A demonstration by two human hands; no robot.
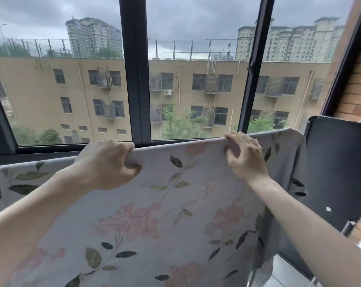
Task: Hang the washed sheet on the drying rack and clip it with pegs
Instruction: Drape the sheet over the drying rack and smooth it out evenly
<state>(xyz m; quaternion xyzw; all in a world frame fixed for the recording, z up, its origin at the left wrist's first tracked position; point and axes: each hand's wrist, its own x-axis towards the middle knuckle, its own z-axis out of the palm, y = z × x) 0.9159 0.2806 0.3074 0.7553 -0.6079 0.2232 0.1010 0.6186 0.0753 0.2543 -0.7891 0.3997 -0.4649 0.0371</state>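
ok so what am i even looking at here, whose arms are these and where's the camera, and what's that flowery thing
There is no machine here, just a person doing laundry. The one picture comes from a wide-angle camera worn on the person's head, so you look forward and down along their own bare arms.

The flowery thing is a washed sheet, pale with pink blossoms and dark leaves. It hangs over something along its top edge, most likely a rail of the drying rack, but the cloth hides it. The left hand grips that top edge with curled fingers. The right hand pinches the edge further along.

Behind is a window with a dark frame, looking out on a beige building. To the right stand a dark panel and a brick wall. No pegs are in view.
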